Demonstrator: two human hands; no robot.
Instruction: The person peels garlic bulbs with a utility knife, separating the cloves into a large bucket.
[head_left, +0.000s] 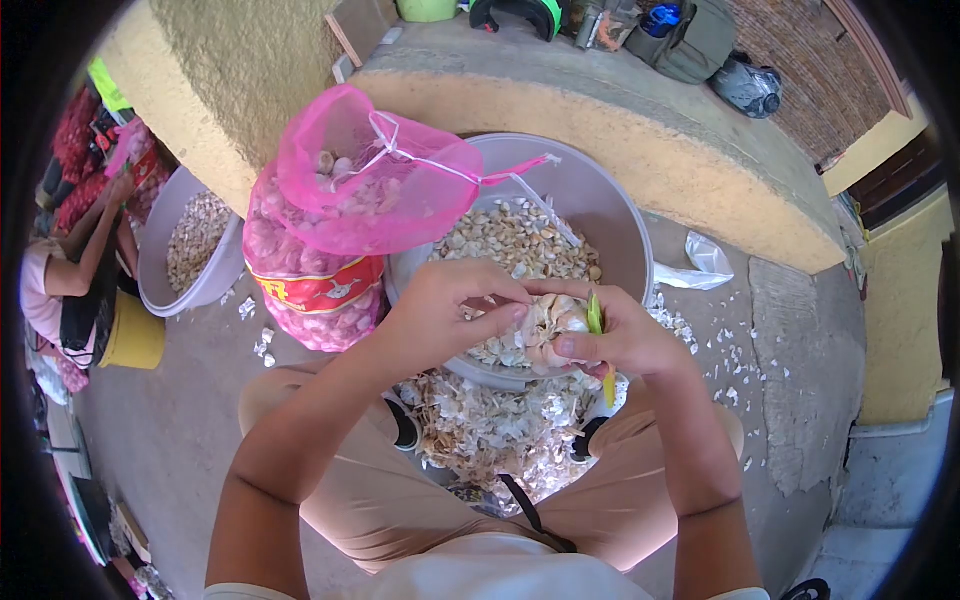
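Observation:
A garlic bulb (552, 325) with loosened, papery skin is held over the near part of a large grey basin (628, 215). My right hand (622, 335) grips it from the right, its thumb on the bulb; a knife with a green and yellow handle (595, 314) shows among the fingers. My left hand (480, 305) touches the bulb's left side, thumb and forefinger pinched close together; any small piece between them is too small to make out. Garlic cloves (520, 240) lie in the basin. A pink mesh sack (300, 265) full of bulbs stands at its left.
Garlic skins (500, 430) are heaped between my feet. A low ledge (600, 110) runs behind the basin, with a bag (690, 45) on it. At far left, another person (65, 270) sits by a second basin (215, 280) and a yellow bucket (135, 335).

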